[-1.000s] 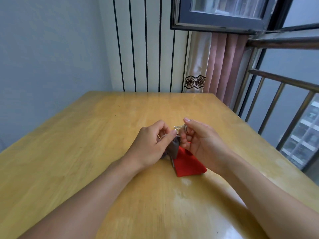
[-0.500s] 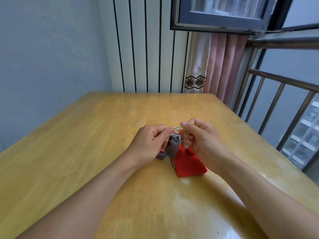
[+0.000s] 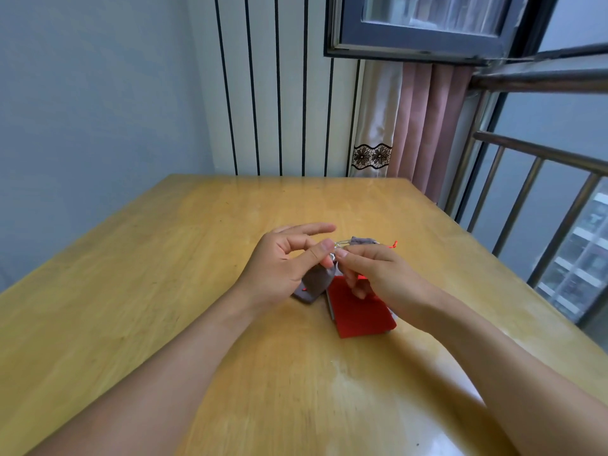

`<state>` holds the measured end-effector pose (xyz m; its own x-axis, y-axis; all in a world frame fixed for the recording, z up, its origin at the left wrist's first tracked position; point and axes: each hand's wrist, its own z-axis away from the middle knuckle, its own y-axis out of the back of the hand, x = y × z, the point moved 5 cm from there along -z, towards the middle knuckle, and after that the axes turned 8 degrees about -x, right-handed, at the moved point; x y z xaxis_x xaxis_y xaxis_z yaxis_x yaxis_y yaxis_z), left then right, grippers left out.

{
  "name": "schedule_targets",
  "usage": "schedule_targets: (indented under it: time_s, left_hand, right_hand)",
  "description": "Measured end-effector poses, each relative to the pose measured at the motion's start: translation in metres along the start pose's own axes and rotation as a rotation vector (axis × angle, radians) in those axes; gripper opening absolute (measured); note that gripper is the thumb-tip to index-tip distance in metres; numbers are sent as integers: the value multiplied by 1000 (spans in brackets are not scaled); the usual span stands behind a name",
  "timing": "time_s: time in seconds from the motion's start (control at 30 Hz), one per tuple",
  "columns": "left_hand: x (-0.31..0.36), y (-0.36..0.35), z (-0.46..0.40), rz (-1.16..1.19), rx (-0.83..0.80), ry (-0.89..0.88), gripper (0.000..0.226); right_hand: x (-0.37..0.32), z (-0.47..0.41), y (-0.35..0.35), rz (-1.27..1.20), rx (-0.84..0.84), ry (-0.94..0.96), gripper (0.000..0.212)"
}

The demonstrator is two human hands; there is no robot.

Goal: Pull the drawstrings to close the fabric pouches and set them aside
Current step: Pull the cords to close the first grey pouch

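Note:
A small grey fabric pouch point(image 3: 314, 284) hangs just above the wooden table point(image 3: 164, 274), under my left hand point(image 3: 283, 268). My left thumb and forefinger pinch its pale drawstring point(image 3: 340, 245); the other fingers spread out. My right hand point(image 3: 375, 271) pinches the same drawstring right next to the left fingertips. A red pouch point(image 3: 358, 312) lies flat on the table below my right hand. Another grey pouch point(image 3: 362, 240) shows behind my right hand, with a red cord end point(image 3: 393, 244) beside it.
The table's right edge runs along a metal railing point(image 3: 539, 179) and an open window. A pink curtain point(image 3: 427, 126) hangs at the far right corner. A striped wall stands behind the table's far edge.
Both hands shifted slightly right and up with the drawstring. My left hand's outer fingers spread open. The grey pouch now hangs lower to the left, and a second grey pouch shows behind.

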<state>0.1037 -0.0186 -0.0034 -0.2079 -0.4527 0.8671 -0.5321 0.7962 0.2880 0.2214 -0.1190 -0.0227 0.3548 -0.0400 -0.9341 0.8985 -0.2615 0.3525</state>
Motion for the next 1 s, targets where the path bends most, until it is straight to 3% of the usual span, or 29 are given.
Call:
schedule_targets:
  time_s: [0.13, 0.33, 0.6, 0.8, 1.0]
  left_hand:
    - [-2, -6, 2, 239, -74, 81, 29]
    - [-10, -4, 1, 408, -93, 191, 27]
    - [-7, 4, 1, 298, -20, 151, 25]
    - [-1, -3, 4, 143, -221, 154, 20]
    - [-3, -4, 6, 29, -280, 192, 19]
  right_hand:
    - [3, -2, 1, 10, -9, 16, 44]
    - [-7, 2, 9, 68, 60, 133, 24]
    - [-18, 7, 13, 25, 128, 284, 18]
    - [-24, 10, 7, 95, -24, 305, 11]
    - [-19, 10, 11, 133, -104, 233, 10]
